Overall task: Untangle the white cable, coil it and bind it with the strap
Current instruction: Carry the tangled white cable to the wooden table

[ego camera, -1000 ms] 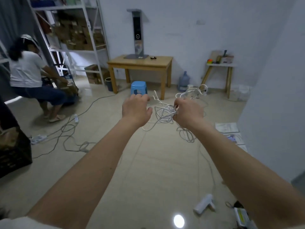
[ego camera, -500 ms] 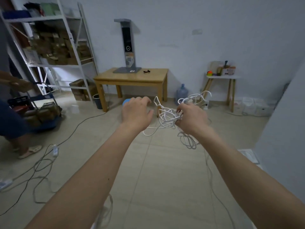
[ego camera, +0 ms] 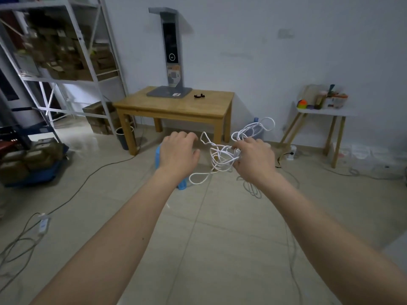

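Fingers of the right hand (ego camera: 255,160) clutch the tangled white cable (ego camera: 222,157) in mid-air, loops spilling leftward. Just beside them the left hand (ego camera: 178,153) hovers loose and empty, nearer the stray loops. A dark strap (ego camera: 199,96), probably the binder, lies well beyond on the wooden table (ego camera: 176,106).

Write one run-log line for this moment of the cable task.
stage: untangling | right hand: grips tangled white cable | left hand: free, beside tangle | coil: not started | strap: not identified

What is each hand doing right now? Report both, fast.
Left hand: open, fingers relaxed, holding nothing.
Right hand: closed, gripping the tangled white cable.
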